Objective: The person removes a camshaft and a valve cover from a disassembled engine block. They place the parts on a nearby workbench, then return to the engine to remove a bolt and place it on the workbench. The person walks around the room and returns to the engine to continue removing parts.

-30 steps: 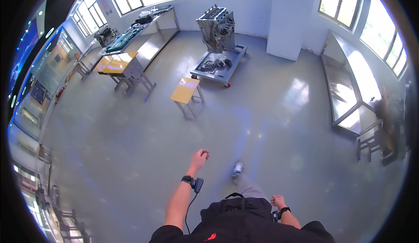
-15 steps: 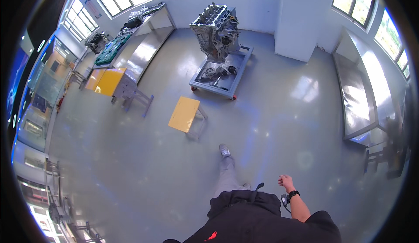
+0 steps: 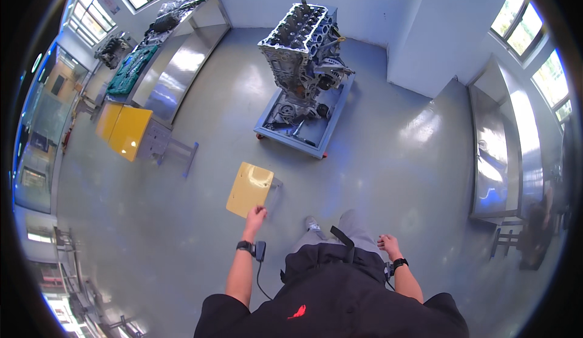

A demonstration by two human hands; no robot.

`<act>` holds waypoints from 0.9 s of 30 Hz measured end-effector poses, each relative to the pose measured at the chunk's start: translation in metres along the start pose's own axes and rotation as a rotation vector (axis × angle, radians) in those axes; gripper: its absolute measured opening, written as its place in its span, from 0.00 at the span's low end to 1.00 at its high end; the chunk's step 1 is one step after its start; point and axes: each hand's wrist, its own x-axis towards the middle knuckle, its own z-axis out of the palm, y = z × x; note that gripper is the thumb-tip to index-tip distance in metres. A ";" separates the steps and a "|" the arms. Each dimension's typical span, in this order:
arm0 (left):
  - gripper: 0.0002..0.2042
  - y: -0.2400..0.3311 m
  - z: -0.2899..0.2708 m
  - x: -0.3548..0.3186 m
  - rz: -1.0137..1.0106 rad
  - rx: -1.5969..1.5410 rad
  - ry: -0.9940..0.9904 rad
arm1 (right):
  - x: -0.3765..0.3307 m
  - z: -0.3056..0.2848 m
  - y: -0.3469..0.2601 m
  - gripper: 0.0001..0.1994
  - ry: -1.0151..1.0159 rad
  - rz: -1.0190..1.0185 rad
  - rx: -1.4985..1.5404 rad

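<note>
At eleven o'clock, I see the left hand [image 3: 255, 213] overlapping the stool's [image 3: 249, 186] near edge, contact unclear; the right hand [image 3: 387, 244] hangs beside the trousers [image 3: 362, 232]. Both curl loosely; whether fingertips meet, I can't tell. Floor [image 3: 395, 177] stretches from the stool to the bench [image 3: 521, 125] at two.

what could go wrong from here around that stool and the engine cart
The stool is just ahead and to the left, so a shoe might bump it. The black cable hanging loose from the left wrist could snag on its edge. The engine rides on a wheeled cart, which might roll if knocked.
</note>
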 end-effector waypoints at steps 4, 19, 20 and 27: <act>0.07 0.134 0.045 0.098 0.233 0.271 -0.045 | 0.038 0.006 -0.055 0.12 0.072 0.027 0.075; 0.04 0.474 0.183 0.316 0.737 0.883 0.018 | 0.260 -0.030 -0.273 0.13 0.077 0.115 0.134; 0.04 0.491 0.184 0.333 0.734 0.888 0.010 | 0.275 -0.028 -0.299 0.13 0.092 0.048 0.158; 0.10 0.541 0.197 0.448 0.922 1.192 -0.109 | 0.279 -0.017 -0.405 0.14 0.291 -0.133 0.280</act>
